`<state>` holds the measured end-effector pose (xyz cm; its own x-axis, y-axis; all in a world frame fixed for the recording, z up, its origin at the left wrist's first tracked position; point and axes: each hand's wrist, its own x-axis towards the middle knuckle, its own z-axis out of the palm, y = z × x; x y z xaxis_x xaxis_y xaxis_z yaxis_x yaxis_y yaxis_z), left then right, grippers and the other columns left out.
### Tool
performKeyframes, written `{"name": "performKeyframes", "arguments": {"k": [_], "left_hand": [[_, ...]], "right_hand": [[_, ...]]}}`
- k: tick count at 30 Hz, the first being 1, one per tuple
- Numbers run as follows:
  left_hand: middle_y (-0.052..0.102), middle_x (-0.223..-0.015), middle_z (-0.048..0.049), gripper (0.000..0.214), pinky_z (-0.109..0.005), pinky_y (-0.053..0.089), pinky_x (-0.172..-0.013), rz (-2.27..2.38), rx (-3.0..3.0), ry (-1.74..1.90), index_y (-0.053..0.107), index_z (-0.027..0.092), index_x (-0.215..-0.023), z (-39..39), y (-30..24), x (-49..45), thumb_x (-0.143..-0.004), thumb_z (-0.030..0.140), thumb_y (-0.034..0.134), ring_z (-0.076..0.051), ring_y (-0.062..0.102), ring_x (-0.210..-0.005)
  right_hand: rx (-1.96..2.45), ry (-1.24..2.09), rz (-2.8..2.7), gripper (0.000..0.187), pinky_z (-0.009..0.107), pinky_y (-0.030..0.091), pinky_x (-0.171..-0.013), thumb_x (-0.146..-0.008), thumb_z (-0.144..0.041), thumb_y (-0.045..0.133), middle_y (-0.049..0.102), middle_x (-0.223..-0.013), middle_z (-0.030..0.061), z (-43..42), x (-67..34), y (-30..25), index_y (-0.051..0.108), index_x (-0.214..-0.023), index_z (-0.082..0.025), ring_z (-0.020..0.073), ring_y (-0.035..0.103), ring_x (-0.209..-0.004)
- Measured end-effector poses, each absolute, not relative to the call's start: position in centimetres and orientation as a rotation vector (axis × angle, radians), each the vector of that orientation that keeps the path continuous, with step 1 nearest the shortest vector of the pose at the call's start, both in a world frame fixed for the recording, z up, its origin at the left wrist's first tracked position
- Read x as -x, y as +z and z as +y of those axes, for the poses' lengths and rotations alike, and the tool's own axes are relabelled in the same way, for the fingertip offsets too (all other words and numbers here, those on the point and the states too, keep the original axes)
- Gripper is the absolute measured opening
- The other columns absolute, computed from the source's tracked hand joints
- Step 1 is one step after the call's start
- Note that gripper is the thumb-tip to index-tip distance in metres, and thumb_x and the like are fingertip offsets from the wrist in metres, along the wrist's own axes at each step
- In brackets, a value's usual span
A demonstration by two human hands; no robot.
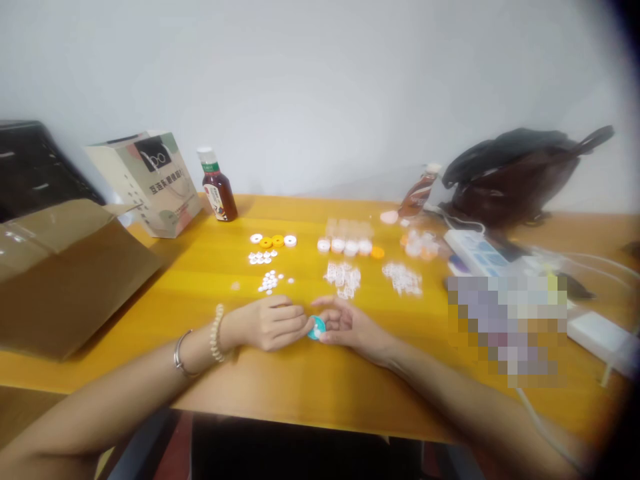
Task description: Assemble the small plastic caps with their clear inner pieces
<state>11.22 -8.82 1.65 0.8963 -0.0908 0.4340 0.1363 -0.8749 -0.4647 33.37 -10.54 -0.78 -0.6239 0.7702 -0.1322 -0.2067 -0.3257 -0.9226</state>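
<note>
Between my hands, low over the near part of the table, is a small teal round disc (315, 331) with something white on its face. My left hand (277, 325) pinches its left edge, fingers curled together. On the other side, my right hand (353, 327) grips the right edge between thumb and bent fingers. Just beyond lie small white pieces (270, 280), with a row of white caps (261, 257) behind them. Yellow rings (271, 243) and white rings (290, 241) form a row further back. Two piles of clear plastic pieces (343, 278) are ahead of my right hand.
White round parts (345, 247) and an orange one (377, 253) line the table's middle. An open cardboard box (70, 280), a paper bag (150, 183) and a dark bottle (219, 190) stand left. Another bottle (419, 192), a dark bag (520, 173) and a power strip (477, 252) are right.
</note>
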Motion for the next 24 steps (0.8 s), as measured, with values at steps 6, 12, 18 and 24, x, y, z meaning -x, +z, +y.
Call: {"name": "performKeyframes", "arguments": {"k": [6,12,18,24], "left_hand": [[0.065,-0.092,-0.0093,0.020,-0.027,0.048,-0.064,0.033,2.572,-0.635,0.058,0.005,-0.101,-9.0,1.7,-11.1,-0.082,0.009,0.052,-0.017,0.059,-0.090],[0.065,-0.092,-0.0089,0.024,-0.027,0.048,-0.069,-0.058,2.648,-0.698,0.055,0.008,-0.106,-8.8,1.7,-11.0,-0.083,0.009,0.051,-0.016,0.059,-0.090],[0.065,-0.093,-0.0058,0.034,-0.029,0.048,-0.076,-0.332,2.822,-0.802,0.047,0.016,-0.119,-8.2,0.8,-10.7,-0.085,0.010,0.047,-0.013,0.058,-0.090],[0.063,-0.094,-0.0079,0.033,-0.032,0.049,-0.075,-0.656,2.941,-1.088,0.050,0.018,-0.117,-8.1,0.4,-11.4,-0.084,0.014,0.049,-0.015,0.058,-0.086]], "right_hand": [[0.736,2.010,-1.279,0.046,0.025,0.044,-0.072,-0.060,-0.020,0.076,0.062,-0.075,-0.0038,-11.1,-33.2,-0.5,0.048,-0.097,-0.021,0.0082,0.060,-0.070],[0.755,1.933,-1.363,0.041,0.024,0.044,-0.070,-0.061,-0.024,0.076,0.061,-0.076,-0.0038,-11.2,-33.2,-0.3,0.049,-0.092,-0.021,0.0080,0.058,-0.070],[0.844,1.762,-1.424,0.038,0.028,0.046,-0.077,-0.062,-0.028,0.075,0.059,-0.081,-0.0020,-10.9,-33.1,-0.4,0.051,-0.092,-0.022,0.0105,0.058,-0.076],[0.934,1.564,-1.424,0.039,0.032,0.044,-0.086,-0.065,-0.031,0.073,0.060,-0.084,-0.0001,-10.3,-33.1,-1.1,0.052,-0.096,-0.022,0.0129,0.058,-0.081]]}}
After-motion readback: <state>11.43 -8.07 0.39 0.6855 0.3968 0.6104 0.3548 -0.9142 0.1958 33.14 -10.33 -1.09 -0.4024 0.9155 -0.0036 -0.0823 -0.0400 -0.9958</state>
